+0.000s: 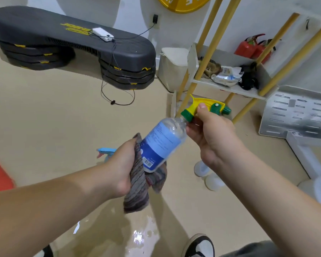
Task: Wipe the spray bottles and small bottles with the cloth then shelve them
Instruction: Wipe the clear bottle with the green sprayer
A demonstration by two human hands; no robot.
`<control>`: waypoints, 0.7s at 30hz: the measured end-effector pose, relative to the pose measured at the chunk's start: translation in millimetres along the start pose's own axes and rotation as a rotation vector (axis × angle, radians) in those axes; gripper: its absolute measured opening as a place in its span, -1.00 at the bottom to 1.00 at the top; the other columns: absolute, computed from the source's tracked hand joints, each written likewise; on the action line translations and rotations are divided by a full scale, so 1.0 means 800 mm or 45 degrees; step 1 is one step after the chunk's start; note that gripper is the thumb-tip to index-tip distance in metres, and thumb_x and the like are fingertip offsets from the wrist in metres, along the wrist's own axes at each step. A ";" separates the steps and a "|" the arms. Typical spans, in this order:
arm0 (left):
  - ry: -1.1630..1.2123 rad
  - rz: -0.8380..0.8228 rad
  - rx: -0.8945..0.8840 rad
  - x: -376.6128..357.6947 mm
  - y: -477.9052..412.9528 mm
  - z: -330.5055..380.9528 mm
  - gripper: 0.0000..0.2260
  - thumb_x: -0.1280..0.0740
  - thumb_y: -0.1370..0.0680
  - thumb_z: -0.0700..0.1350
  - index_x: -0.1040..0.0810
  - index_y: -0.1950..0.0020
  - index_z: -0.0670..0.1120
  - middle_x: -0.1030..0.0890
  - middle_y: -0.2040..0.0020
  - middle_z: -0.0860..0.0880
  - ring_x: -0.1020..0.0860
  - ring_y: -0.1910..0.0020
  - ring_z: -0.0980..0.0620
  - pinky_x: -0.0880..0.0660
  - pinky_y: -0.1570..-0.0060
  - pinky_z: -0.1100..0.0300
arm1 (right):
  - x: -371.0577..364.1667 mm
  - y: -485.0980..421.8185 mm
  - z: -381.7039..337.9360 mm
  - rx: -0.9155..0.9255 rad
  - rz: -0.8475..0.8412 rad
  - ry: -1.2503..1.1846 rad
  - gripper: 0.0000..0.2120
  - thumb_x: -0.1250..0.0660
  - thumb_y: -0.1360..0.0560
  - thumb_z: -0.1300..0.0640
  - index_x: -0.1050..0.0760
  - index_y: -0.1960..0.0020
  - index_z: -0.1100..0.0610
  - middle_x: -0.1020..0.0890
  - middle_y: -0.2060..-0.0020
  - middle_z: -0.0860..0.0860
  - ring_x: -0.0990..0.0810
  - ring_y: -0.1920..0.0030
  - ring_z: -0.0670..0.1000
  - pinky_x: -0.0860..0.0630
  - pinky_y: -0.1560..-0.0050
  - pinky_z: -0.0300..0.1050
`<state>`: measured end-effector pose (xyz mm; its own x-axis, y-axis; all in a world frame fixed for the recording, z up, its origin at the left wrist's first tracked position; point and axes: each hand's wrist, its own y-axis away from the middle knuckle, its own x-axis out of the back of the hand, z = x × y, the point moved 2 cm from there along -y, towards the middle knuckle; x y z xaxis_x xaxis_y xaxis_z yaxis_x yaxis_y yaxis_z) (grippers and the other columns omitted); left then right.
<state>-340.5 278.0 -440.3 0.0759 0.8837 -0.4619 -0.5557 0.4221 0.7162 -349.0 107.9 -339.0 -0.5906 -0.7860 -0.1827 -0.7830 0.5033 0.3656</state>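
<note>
item: clear spray bottle (163, 143), blue label, yellow-and-green trigger head. held in the air and tilted, head up toward the right, base down to the left, above the floor (63, 117) and in front of the shelf unit (202, 81).
right hand (209, 132): fingers curled round the neck under the trigger, thumb laid on the yellow head.
left hand (122, 164): clamped on a striped cloth (137, 191), bunched against the bottle's base and lower side; loose end hangs down.
step in hand, by judgement: wiping this bottle; not yet shelved.
left to do, as far as shown: second spray bottle (105, 151), blue trigger, on the floor just behind the left hand, mostly hidden; two small white bottles (201, 168) on the floor below the right forearm.
shelf unit: white board on yellow poles, carrying a crumpled foil bag (223, 78) and clutter; no bottle visible on it.
estimate: early in the task.
</note>
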 end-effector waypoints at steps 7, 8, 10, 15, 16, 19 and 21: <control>-0.645 0.469 -0.599 -0.008 -0.003 0.010 -0.53 -0.06 -0.55 0.29 -0.54 -0.05 -0.05 -0.69 -0.03 -0.14 -0.66 -0.04 -0.24 -0.57 -0.19 -0.17 | -0.006 0.004 0.009 0.009 -0.030 0.038 -0.76 -0.33 -0.67 0.02 -0.55 -0.26 0.13 -0.75 -0.03 0.03 -0.76 0.18 -0.09 -0.67 -0.12 -0.06; -0.831 0.446 -0.735 -0.013 0.003 0.012 -0.58 -0.06 -0.60 0.26 -0.52 0.03 -0.03 -0.68 0.04 -0.08 -0.65 0.01 -0.13 -0.55 -0.15 -0.08 | -0.007 0.005 0.009 0.024 -0.027 0.072 -0.76 -0.35 -0.66 0.02 -0.55 -0.25 0.13 -0.74 -0.07 0.05 -0.77 0.07 -0.02 -0.67 -0.15 -0.04; -1.159 0.400 -1.039 -0.028 0.016 0.015 -0.66 -0.04 -0.72 0.13 -0.45 0.09 0.00 -0.59 0.11 0.04 -0.56 0.08 0.08 -0.46 0.02 0.12 | -0.010 0.008 0.015 0.061 -0.054 0.175 -0.79 -0.38 -0.64 0.02 -0.57 -0.19 0.13 -0.73 -0.10 0.11 -0.73 -0.10 0.09 -0.65 -0.20 0.03; -1.104 0.136 -1.070 -0.031 0.026 0.048 -0.66 -0.12 -0.74 0.09 -0.51 0.11 -0.04 -0.65 0.22 0.11 -0.59 0.17 -0.01 -0.53 0.13 0.18 | -0.016 0.021 0.024 0.036 -0.281 0.237 -0.79 -0.35 -0.67 0.10 -0.61 -0.18 0.22 -0.76 -0.03 0.14 -0.75 0.16 -0.05 -0.71 0.06 -0.15; -0.921 0.047 -0.876 -0.027 0.024 0.055 -0.65 -0.16 -0.74 0.10 -0.59 0.03 -0.08 -0.71 0.14 0.06 -0.64 0.11 -0.06 -0.55 0.05 0.20 | -0.016 0.022 0.023 0.037 -0.330 0.254 -0.77 -0.34 -0.67 0.09 -0.60 -0.20 0.25 -0.77 -0.01 0.13 -0.75 0.18 -0.05 -0.71 0.10 -0.17; -0.513 -0.148 -0.411 -0.028 0.035 0.059 -0.61 -0.27 -0.67 0.12 -0.67 -0.21 -0.16 -0.72 -0.18 -0.21 -0.65 -0.05 -0.14 -0.52 -0.14 0.04 | -0.018 0.024 0.022 0.155 -0.476 0.414 -0.77 -0.33 -0.67 0.07 -0.59 -0.13 0.25 -0.75 0.11 0.06 -0.71 0.22 -0.11 -0.65 0.18 -0.22; -0.506 -0.212 -0.281 -0.028 0.033 0.058 -0.68 -0.27 -0.62 0.04 -0.70 -0.04 -0.15 -0.74 -0.08 -0.22 -0.67 0.06 -0.11 -0.52 -0.04 0.06 | -0.019 0.020 0.023 0.266 -0.523 0.596 -0.72 -0.33 -0.67 0.01 -0.59 -0.12 0.24 -0.73 0.09 0.07 -0.69 0.15 -0.07 -0.67 0.06 -0.09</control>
<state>-318.5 278.9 -386.4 0.4653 0.8348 -0.2943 -0.6684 0.5493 0.5016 -356.2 134.7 -347.0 -0.1253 -0.9785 0.1639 -0.9759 0.1513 0.1571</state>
